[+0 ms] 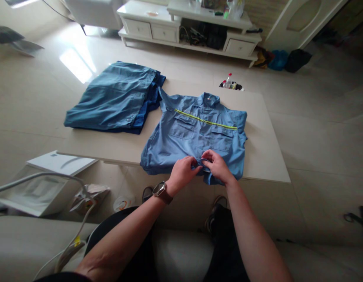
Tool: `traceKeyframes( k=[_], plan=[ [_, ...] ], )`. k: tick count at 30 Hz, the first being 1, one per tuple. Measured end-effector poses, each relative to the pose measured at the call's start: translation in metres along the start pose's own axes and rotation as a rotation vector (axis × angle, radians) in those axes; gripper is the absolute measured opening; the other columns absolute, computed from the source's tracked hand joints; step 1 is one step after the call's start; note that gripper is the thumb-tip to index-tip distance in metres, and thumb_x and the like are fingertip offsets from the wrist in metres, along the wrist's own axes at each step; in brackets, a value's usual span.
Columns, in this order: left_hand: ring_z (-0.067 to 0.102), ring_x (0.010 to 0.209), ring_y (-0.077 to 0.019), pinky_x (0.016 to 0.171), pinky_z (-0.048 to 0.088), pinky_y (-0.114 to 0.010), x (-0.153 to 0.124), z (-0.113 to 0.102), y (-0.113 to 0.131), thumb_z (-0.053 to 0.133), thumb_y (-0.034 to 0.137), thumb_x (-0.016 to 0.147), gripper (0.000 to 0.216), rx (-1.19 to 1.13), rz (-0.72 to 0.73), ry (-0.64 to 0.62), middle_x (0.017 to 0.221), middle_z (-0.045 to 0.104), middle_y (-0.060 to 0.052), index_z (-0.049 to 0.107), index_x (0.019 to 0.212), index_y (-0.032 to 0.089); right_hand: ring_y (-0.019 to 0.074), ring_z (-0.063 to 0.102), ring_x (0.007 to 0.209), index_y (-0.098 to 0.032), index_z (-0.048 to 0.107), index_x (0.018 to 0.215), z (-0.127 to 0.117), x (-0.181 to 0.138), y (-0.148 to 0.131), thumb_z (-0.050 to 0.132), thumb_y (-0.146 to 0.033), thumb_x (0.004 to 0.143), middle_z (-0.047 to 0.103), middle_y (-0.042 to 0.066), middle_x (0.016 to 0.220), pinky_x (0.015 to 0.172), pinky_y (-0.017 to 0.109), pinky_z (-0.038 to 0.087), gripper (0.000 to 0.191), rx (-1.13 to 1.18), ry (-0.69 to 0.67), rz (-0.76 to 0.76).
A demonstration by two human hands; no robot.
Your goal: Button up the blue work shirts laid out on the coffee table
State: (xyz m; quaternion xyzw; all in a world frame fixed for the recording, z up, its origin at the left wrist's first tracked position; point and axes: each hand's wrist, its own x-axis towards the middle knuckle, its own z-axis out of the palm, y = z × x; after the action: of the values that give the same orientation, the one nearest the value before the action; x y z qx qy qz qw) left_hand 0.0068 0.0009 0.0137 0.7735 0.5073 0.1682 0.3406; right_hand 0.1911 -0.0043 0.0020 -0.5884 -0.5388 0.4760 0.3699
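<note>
A blue work shirt (181, 133) lies face up on the table, its collar pointing away from me and a yellow stripe across the chest. Both hands meet at the lower middle of its front placket. My left hand (184, 172) pinches the shirt's edge there, fingers bent together. Right beside it, my right hand (216, 165) is closed on the fabric between thumb and fingers. Whether a button sits between the fingertips is too small to tell. To the left of the shirt rests a stack of folded blue garments (111, 98).
The pale table (264, 152) ends just in front of my knees. A white box-like object (43, 188) and a grey hose (52, 175) are at the lower left. Bottles (228, 81) show past the table's far edge. A white TV cabinet (166, 33) stands behind.
</note>
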Motion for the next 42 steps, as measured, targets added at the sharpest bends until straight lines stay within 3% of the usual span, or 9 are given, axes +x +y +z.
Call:
traceKeyframes(
  k=[6,13,19,29,42],
  plan=[
    [0.064,0.077,-0.0164,0.073,0.044,-0.027,0.002,0.002,-0.005,0.062,0.022,0.092,0.013,0.025,0.034,-0.024,0.087,0.075,-0.005,0.072,0.086,0.018,0.0174,0.065,0.084,-0.022,0.057,0.092,0.002,0.000,0.001,0.065,-0.028,0.075,0.066,-0.001,0.084,0.079,0.030,0.050,0.020,-0.019,0.010,0.028],
    [0.060,0.075,-0.0151,0.072,0.042,-0.026,0.001,0.000,-0.003,0.060,0.017,0.089,0.014,0.020,0.064,-0.039,0.086,0.072,-0.006,0.072,0.081,0.017,0.0168,0.062,0.080,-0.021,0.061,0.088,0.005,-0.001,-0.001,0.064,-0.025,0.077,0.067,0.000,0.084,0.079,0.030,0.049,0.012,-0.223,0.105,-0.026],
    [0.060,0.075,-0.0151,0.073,0.043,-0.026,0.002,0.000,-0.004,0.059,0.016,0.089,0.016,0.028,0.080,-0.064,0.085,0.071,-0.006,0.073,0.080,0.017,0.0159,0.060,0.073,-0.022,0.062,0.084,0.008,-0.005,-0.011,0.064,-0.022,0.079,0.068,0.000,0.080,0.071,0.026,0.045,0.006,-0.343,0.121,0.000],
    [0.062,0.074,-0.0169,0.074,0.043,-0.028,0.001,0.001,-0.005,0.057,0.017,0.088,0.022,0.150,0.084,-0.143,0.085,0.073,-0.007,0.077,0.080,0.019,0.0183,0.063,0.083,-0.024,0.064,0.089,0.017,-0.006,-0.001,0.059,-0.017,0.088,0.071,0.002,0.088,0.077,0.027,0.041,0.008,-0.608,0.090,-0.067],
    [0.067,0.086,-0.0210,0.080,0.045,-0.030,0.000,0.001,-0.006,0.058,0.021,0.089,0.022,0.261,0.086,-0.220,0.092,0.076,-0.009,0.079,0.086,0.021,0.0195,0.066,0.089,-0.026,0.066,0.089,0.023,-0.007,0.004,0.061,-0.013,0.087,0.074,0.003,0.094,0.078,0.028,0.044,0.013,-0.635,0.048,0.008]
  ],
)
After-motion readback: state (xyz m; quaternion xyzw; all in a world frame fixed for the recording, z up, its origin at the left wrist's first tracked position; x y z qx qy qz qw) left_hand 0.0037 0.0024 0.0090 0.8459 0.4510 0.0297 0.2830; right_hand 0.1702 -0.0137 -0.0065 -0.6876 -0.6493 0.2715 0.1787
